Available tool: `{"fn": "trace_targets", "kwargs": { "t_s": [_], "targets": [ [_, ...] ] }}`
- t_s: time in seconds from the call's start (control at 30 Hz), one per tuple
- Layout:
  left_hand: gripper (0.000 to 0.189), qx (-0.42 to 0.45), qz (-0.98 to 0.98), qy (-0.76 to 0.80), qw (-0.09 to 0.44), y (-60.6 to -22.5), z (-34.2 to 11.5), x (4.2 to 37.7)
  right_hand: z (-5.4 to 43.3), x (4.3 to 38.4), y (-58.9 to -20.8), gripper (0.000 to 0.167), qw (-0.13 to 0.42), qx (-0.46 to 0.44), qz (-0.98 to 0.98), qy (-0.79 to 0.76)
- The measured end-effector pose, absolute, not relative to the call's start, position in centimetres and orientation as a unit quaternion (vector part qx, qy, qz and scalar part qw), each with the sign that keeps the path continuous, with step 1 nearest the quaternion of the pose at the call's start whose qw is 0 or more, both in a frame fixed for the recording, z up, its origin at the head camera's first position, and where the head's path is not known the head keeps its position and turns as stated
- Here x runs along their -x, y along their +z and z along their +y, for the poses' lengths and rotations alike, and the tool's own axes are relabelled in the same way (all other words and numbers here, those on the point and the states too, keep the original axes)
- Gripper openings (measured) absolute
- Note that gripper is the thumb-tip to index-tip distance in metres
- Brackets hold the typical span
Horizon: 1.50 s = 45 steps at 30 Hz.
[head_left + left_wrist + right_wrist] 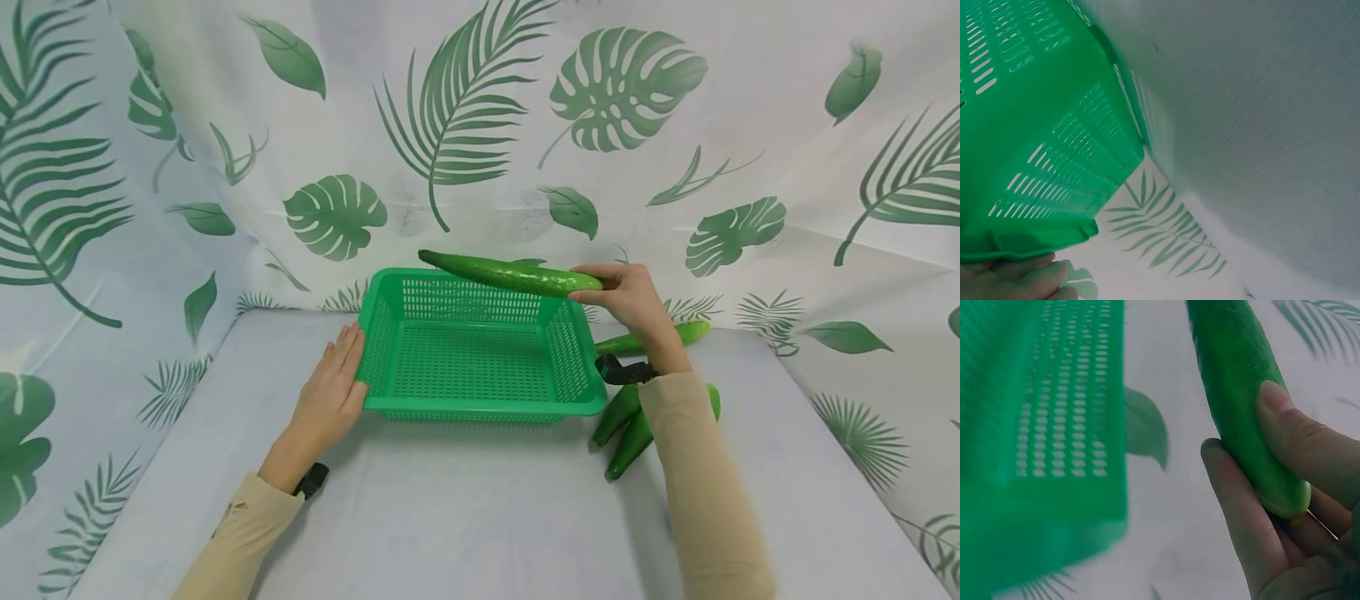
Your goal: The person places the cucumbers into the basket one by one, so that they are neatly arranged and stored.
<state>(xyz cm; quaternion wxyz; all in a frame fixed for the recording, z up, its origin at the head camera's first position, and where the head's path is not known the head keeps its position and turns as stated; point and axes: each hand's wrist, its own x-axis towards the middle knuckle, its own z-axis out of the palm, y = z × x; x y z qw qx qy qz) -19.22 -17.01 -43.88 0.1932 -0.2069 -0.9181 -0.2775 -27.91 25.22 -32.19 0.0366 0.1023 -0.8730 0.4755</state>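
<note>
Evidently a carrying step: right hand (630, 297) pinches a cucumber (510, 275) by its blunt end, tip leftward, raised above the far side of the green basket (487, 407). Left hand (327, 396), fingers straight, touches the basket's side (steadying, probably). Spare cucumbers (632, 446) lie on the counter (465, 508) below the right forearm. Next move likely calls for lowering.

Beige sleeves (708, 492) are worn with black wrist cameras (617, 372)

White cloth (495, 208) with green leaf prints hangs behind a pale tabletop (465, 508) — and along both sides.
</note>
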Motion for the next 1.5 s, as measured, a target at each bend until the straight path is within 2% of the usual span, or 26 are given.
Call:
{"fn": "trace_targets", "kwargs": {
  "t_s": [0.27,0.4,0.97,1.2,1.33,1.5],
  "targets": [
    [0.065,0.210,-0.919,-0.276,0.190,-43.9,-16.9,19.3,23.3,29.8,-34.2,0.049,-0.043,-0.070,-0.841,0.535],
    [0.065,0.210,-0.919,-0.275,0.191,-44.0,-16.9,19.3,22.5,30.5,-34.9,0.050,-0.064,-0.043,-0.828,0.556],
    [0.065,0.206,-0.919,-0.276,0.192,-43.9,-17.1,19.2,19.0,32.3,-38.1,0.044,-0.047,-0.015,-0.826,0.561],
    [0.065,0.208,-0.917,-0.282,0.189,-43.7,-17.0,19.0,17.9,32.9,-39.2,0.043,-0.035,0.021,-0.858,0.512],
    [0.065,0.205,-0.919,-0.283,0.182,-43.7,-17.0,19.0,17.5,32.9,-39.4,0.044,-0.046,0.029,-0.873,0.485],
    [0.064,0.210,-0.916,-0.281,0.195,-43.7,-17.0,19.1,17.5,32.8,-39.5,0.046,-0.047,0.027,-0.881,0.470]
  ]
}}
